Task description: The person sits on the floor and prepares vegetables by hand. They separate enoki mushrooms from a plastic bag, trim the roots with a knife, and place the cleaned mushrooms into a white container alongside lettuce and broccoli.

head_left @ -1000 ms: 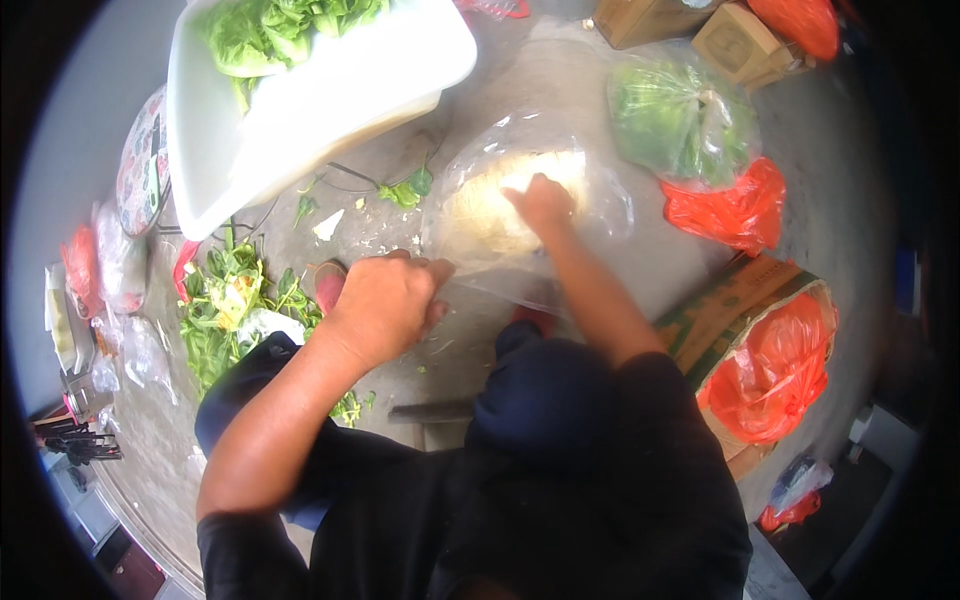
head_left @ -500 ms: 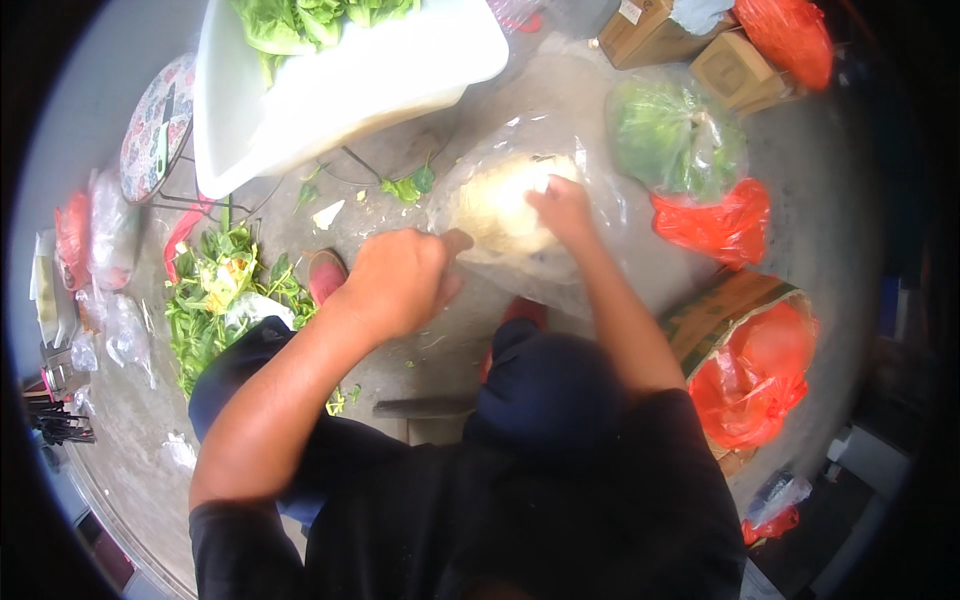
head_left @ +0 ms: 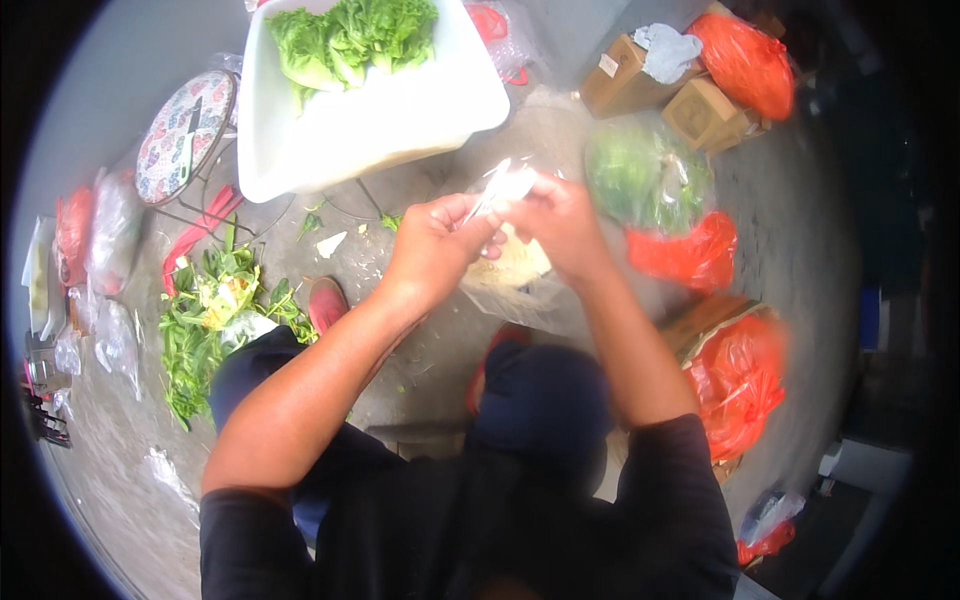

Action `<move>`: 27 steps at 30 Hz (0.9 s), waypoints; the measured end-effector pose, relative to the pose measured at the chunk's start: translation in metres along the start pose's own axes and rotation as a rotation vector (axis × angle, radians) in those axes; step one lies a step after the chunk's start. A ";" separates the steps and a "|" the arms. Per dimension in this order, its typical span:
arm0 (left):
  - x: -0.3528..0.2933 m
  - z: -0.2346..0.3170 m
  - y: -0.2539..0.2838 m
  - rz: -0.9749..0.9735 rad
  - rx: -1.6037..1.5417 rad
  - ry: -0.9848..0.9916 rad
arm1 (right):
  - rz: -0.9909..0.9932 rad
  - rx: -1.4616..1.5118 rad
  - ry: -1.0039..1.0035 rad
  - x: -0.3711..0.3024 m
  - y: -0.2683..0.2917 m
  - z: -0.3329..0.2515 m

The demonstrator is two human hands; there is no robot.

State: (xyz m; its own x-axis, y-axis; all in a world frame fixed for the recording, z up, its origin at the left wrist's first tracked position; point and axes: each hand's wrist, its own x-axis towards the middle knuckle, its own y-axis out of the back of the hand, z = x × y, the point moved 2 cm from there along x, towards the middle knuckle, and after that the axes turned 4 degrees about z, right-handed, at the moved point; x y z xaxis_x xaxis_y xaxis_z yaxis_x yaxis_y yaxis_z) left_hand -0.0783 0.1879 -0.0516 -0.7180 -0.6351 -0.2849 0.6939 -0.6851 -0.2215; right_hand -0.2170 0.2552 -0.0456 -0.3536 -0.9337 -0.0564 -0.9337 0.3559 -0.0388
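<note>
A clear plastic bag [head_left: 540, 303] with pale yellowish contents [head_left: 512, 264] stands on the floor in front of me. What the contents are, I cannot make out. My left hand [head_left: 440, 240] pinches the gathered top of the bag from the left. Close beside it, my right hand [head_left: 562, 225] grips the same gathered plastic, its fingers curled and closed. Glare washes out the plastic between the two hands.
Ahead is a white tub [head_left: 300, 150] holding leafy greens [head_left: 350, 40]. A round patterned stool [head_left: 170, 150] bears a knife [head_left: 188, 150]. Vegetable trimmings [head_left: 215, 310] lie left. Rightward are a clear bag of greens [head_left: 640, 165], red bags [head_left: 690, 250] and boxes [head_left: 615, 80].
My hands have come together over the bag; its spread mouth is now gathered between them. My right hand has left the contents. The view has shifted slightly, showing more of the tub.
</note>
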 end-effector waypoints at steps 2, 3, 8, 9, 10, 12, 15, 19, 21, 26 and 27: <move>-0.005 0.009 0.006 0.048 -0.023 0.030 | 0.032 -0.017 -0.052 0.002 -0.006 -0.001; -0.006 0.012 0.008 0.072 -0.039 0.019 | 0.035 0.020 -0.048 0.004 -0.009 -0.002; -0.010 0.027 0.025 0.145 -0.171 0.021 | -0.013 0.122 -0.016 0.017 -0.030 -0.021; -0.010 0.032 0.028 0.161 -0.194 0.021 | -0.013 0.129 -0.013 0.021 -0.033 -0.023; -0.010 0.035 0.031 0.172 -0.219 0.023 | -0.009 0.134 -0.009 0.026 -0.033 -0.025; -0.010 0.044 0.037 0.194 -0.226 -0.013 | 0.011 0.107 -0.001 0.034 -0.035 -0.031; -0.006 0.047 0.045 0.195 -0.208 -0.081 | 0.024 0.030 -0.008 0.044 -0.044 -0.040; -0.001 0.057 0.054 0.183 -0.131 -0.060 | -0.014 -0.038 -0.020 0.059 -0.052 -0.042; 0.004 0.059 0.059 0.148 -0.133 -0.084 | -0.029 -0.050 -0.019 0.065 -0.051 -0.043; 0.012 0.068 0.067 0.161 -0.269 -0.062 | -0.042 -0.023 0.004 0.077 -0.047 -0.047; 0.014 0.069 0.066 0.155 -0.256 -0.067 | -0.042 -0.031 -0.003 0.078 -0.047 -0.049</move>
State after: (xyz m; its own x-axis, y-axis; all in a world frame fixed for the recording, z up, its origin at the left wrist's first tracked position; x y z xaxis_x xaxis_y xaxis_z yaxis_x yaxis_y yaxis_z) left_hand -0.0461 0.1087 -0.0058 -0.5986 -0.7530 -0.2733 0.7805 -0.4715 -0.4104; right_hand -0.2035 0.1639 0.0003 -0.3135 -0.9478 -0.0582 -0.9492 0.3146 -0.0104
